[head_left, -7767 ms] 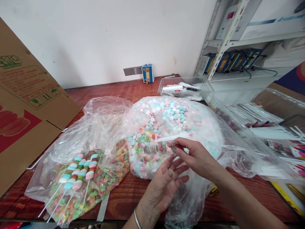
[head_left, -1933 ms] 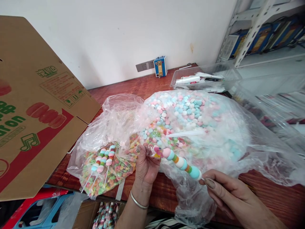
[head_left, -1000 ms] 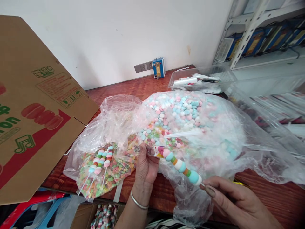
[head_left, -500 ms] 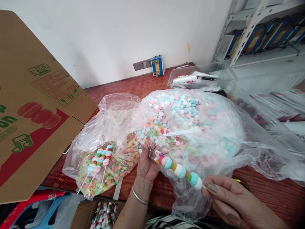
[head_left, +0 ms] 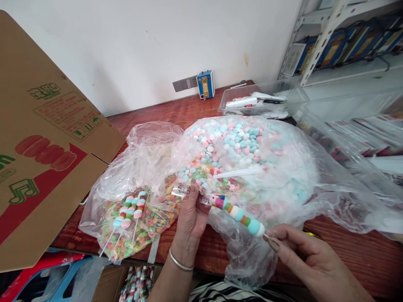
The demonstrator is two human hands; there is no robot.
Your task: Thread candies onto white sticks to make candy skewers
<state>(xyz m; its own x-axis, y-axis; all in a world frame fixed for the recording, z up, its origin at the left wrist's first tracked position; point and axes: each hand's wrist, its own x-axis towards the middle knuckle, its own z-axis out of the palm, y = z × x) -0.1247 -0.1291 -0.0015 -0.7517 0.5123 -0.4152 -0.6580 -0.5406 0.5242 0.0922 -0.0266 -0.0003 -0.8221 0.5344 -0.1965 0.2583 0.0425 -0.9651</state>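
Skewer (head_left: 241, 216) is being held slantwise in front of the marshmallow bag (head_left: 302, 167), between both hands. Apparently it is being slid into a clear sleeve (head_left: 217, 201); only its far end is being covered. Sleeve is being pinched by the left hand (head_left: 192, 218), fingers curled in; stick (head_left: 265, 237) is being gripped by the right hand (head_left: 302, 256), thumb against forefinger. A straight, gentle push seems to be called for. Matte, puffy rounds (head_left: 253, 227) are being separated by translucent rings (head_left: 244, 219).
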